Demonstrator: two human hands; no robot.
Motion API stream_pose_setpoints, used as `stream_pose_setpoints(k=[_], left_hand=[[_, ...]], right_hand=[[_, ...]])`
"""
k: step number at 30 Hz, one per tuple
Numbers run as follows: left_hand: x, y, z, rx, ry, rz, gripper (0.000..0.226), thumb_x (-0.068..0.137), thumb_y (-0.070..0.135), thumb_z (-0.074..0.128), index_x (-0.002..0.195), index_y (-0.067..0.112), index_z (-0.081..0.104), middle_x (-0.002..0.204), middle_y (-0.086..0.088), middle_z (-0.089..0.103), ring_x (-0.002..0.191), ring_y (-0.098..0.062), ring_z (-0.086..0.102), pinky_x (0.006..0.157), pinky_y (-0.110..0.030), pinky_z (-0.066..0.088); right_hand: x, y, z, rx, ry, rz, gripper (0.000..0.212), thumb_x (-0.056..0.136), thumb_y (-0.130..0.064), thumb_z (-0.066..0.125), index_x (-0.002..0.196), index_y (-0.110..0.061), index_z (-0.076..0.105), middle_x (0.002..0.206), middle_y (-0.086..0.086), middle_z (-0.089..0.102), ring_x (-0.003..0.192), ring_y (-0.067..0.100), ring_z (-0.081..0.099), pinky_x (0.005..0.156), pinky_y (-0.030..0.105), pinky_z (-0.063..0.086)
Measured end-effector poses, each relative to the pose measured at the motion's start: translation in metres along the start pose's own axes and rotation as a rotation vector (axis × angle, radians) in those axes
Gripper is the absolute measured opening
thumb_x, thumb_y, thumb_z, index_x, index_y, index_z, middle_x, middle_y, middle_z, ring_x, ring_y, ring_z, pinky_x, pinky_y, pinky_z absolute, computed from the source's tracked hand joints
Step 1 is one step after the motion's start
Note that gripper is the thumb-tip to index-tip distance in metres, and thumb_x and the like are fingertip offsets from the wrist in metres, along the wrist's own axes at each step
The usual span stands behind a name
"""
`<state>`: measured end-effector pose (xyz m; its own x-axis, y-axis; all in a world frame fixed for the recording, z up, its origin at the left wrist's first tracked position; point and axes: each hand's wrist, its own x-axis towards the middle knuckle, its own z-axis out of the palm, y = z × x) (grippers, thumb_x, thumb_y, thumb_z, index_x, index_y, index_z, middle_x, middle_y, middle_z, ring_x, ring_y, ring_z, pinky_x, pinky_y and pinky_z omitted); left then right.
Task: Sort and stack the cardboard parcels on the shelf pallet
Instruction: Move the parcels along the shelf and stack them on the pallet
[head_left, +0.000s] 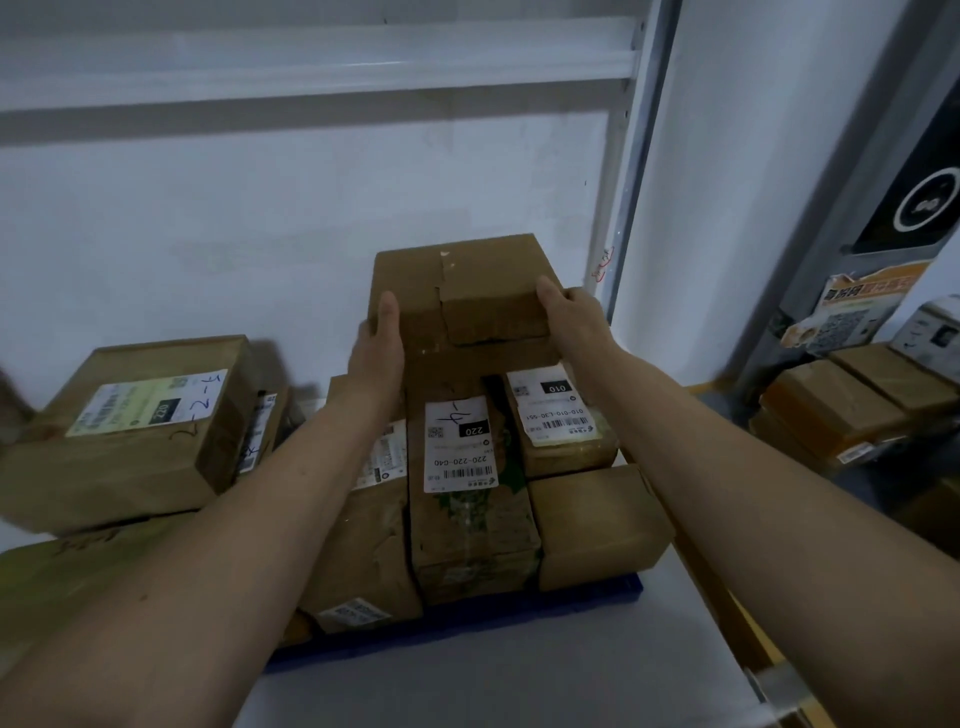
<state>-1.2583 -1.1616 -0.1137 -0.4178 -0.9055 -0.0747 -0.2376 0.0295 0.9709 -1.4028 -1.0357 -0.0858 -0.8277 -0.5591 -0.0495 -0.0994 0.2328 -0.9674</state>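
A plain brown cardboard parcel (457, 291) with a torn top flap lies on top of the stack at the back of the shelf. My left hand (378, 343) grips its left side, thumb on top. My right hand (569, 317) grips its right front corner. Under it lie a long parcel labelled 220 (470, 499) and a small parcel labelled 010 (563, 431). A plain box (597, 525) sits at the front right, a crumpled parcel (363, 551) on the left. All rest on a blue pallet (519, 613).
A larger labelled parcel (130, 431) sits at the left on another flat box (67, 566). A white wall stands behind and a metal shelf post (618, 208) at the right. More parcels (841, 405) are piled on the floor at far right.
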Motion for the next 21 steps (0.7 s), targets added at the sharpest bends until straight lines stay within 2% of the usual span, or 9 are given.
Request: stream_pose_setpoints(k=[4, 6, 8, 10, 11, 15, 18, 21], left_hand=[[0.000, -0.008, -0.025, 0.001, 0.137, 0.031, 0.069, 0.094, 0.064, 0.024, 0.145, 0.019, 0.034, 0.143, -0.009, 0.046, 0.125, -0.026, 0.046, 0.102, -0.039, 0.036], [-0.003, -0.015, -0.034, -0.013, 0.151, 0.006, 0.068, 0.093, 0.066, 0.024, 0.144, 0.022, 0.037, 0.141, -0.006, 0.049, 0.126, -0.027, 0.046, 0.105, -0.043, 0.035], [-0.007, -0.020, -0.039, 0.027, 0.157, -0.023, 0.069, 0.092, 0.068, 0.022, 0.143, 0.025, 0.038, 0.140, -0.006, 0.049, 0.129, -0.030, 0.044, 0.109, -0.051, 0.032], [-0.011, -0.025, -0.042, 0.070, 0.173, -0.046, 0.068, 0.092, 0.068, 0.021, 0.143, 0.025, 0.038, 0.141, -0.007, 0.049, 0.130, -0.031, 0.043, 0.109, -0.052, 0.030], [-0.013, -0.028, -0.043, 0.079, 0.175, -0.057, 0.067, 0.093, 0.068, 0.021, 0.143, 0.026, 0.038, 0.141, -0.006, 0.049, 0.130, -0.031, 0.043, 0.109, -0.050, 0.031], [-0.019, -0.034, -0.042, 0.102, 0.175, -0.101, 0.067, 0.094, 0.066, 0.023, 0.144, 0.024, 0.038, 0.143, -0.007, 0.046, 0.131, -0.030, 0.041, 0.105, -0.044, 0.031], [-0.018, -0.035, -0.042, 0.104, 0.156, -0.109, 0.070, 0.093, 0.067, 0.022, 0.146, 0.023, 0.036, 0.145, -0.009, 0.044, 0.132, -0.031, 0.040, 0.107, -0.046, 0.030], [-0.016, -0.035, -0.044, 0.143, 0.139, -0.113, 0.070, 0.093, 0.068, 0.020, 0.145, 0.025, 0.035, 0.143, -0.008, 0.046, 0.130, -0.031, 0.042, 0.102, -0.044, 0.033]], right_hand=[[-0.008, -0.004, 0.023, -0.022, -0.053, 0.031, 0.050, 0.096, -0.049, 0.039, 0.126, -0.010, 0.046, 0.111, 0.007, 0.056, 0.104, 0.026, 0.055, 0.094, 0.047, 0.048], [-0.012, -0.002, 0.033, -0.027, -0.075, 0.046, 0.049, 0.097, -0.048, 0.039, 0.125, -0.009, 0.047, 0.107, 0.007, 0.056, 0.100, 0.025, 0.055, 0.092, 0.045, 0.048], [-0.015, 0.000, 0.039, -0.037, -0.092, 0.048, 0.044, 0.098, -0.047, 0.039, 0.118, -0.009, 0.048, 0.093, 0.002, 0.054, 0.087, 0.019, 0.054, 0.079, 0.037, 0.048], [-0.019, 0.004, 0.041, -0.088, -0.101, 0.043, 0.037, 0.098, -0.047, 0.039, 0.108, -0.012, 0.048, 0.084, -0.002, 0.050, 0.077, 0.016, 0.051, 0.062, 0.030, 0.041], [-0.021, 0.005, 0.041, -0.114, -0.102, 0.039, 0.035, 0.098, -0.046, 0.039, 0.106, -0.013, 0.048, 0.083, -0.002, 0.050, 0.077, 0.016, 0.051, 0.060, 0.028, 0.038], [-0.027, 0.010, 0.039, -0.140, -0.104, 0.037, 0.036, 0.099, -0.044, 0.039, 0.106, -0.011, 0.052, 0.085, 0.000, 0.051, 0.086, 0.020, 0.052, 0.077, 0.033, 0.045], [-0.029, 0.011, 0.038, -0.132, -0.109, 0.042, 0.038, 0.099, -0.043, 0.039, 0.110, -0.009, 0.053, 0.085, 0.000, 0.051, 0.086, 0.019, 0.052, 0.077, 0.032, 0.044], [-0.031, 0.009, 0.038, -0.125, -0.120, 0.041, 0.041, 0.100, -0.043, 0.039, 0.117, -0.008, 0.052, 0.092, 0.002, 0.053, 0.091, 0.021, 0.052, 0.079, 0.033, 0.044]])
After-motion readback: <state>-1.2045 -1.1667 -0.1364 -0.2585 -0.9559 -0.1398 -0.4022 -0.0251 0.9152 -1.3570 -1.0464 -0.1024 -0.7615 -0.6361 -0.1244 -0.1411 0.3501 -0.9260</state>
